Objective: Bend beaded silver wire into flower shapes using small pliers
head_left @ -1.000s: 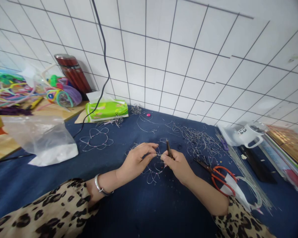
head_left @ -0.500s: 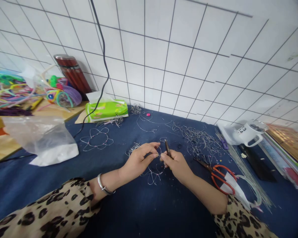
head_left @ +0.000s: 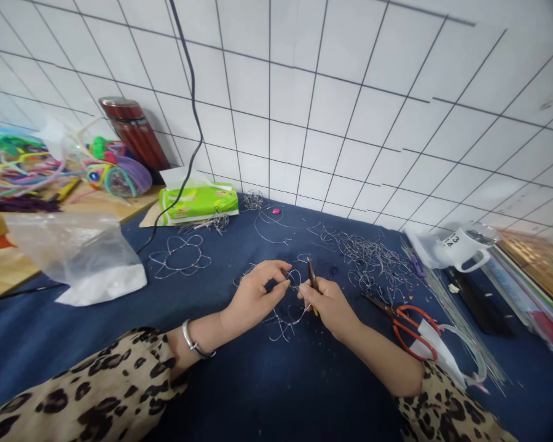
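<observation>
My left hand (head_left: pixel 260 288) is closed in a pinch at a thin wire loop, the thumb meeting a fingertip while the index finger curves above. The loop belongs to a beaded wire flower shape (head_left: pixel 284 323) hanging just below the hands. My right hand (head_left: pixel 329 305) wraps around small dark-jawed pliers (head_left: pixel 311 275), their tips pointing up and away. Its thumb and index finger also meet at the edge of the wire shape. Beyond my left wrist lies a similar beaded wire flower (head_left: pixel 182 256). More wire behind my left fingers is mostly hidden.
Orange-handled scissors (head_left: pixel 415 331) and a tangle of wire pieces (head_left: pixel 373 258) lie to the right. Further over are straight wires (head_left: pixel 465 337) and a white mug (head_left: pixel 463 248). Leftward stand a plastic bag (head_left: pixel 101 264), green tissue pack (head_left: pixel 198 202) and red flask (head_left: pixel 133 135).
My left fingertips have drawn slightly left, away from my right hand, and the gap between the hands is wider. The pliers stay in my right hand, shifted slightly.
</observation>
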Demonstrator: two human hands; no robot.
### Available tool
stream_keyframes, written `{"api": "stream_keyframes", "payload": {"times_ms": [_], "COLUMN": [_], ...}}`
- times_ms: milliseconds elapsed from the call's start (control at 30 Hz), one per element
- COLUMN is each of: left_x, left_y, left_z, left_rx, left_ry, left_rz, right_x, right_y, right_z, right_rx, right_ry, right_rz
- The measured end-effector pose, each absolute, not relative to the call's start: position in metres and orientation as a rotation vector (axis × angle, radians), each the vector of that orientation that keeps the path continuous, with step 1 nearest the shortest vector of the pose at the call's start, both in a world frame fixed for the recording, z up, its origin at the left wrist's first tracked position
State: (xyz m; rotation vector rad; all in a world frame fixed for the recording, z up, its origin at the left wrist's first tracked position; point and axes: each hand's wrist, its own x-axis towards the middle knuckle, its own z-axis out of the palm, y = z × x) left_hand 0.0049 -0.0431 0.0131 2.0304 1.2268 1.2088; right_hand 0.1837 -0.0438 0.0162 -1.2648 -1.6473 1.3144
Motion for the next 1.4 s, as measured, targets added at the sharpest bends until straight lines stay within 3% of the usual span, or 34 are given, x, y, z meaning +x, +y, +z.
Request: {"api": "stream_keyframes", "payload": {"times_ms": [367, 700, 967, 1400], "left_x": [0.007, -0.002, -0.005, -0.025], "left_y": [-0.043, -0.037, -0.036, -0.017], "left_z": [0.014, 0.008, 0.013, 0.028], "left_rx": [2.191, 2.558, 2.345, 2.131], "left_ry": [1.161, 0.813, 0.768, 0.575], "left_rz": [1.293, 1.118, 1.211, 0.836], "right_x": [0.185, 0.185, 0.185, 0.187], "right_y": [-0.044, -0.042, -0.042, -0.04], "right_z": [0.013, 0.013, 0.016, 0.015], "right_rx": [-1.271, -1.277, -1.287, -1.274], "right_ry": [-1.702, -1.663, -1.61, -1.569], "right_rz": [1.314, 1.3, 1.378, 1.442]}}
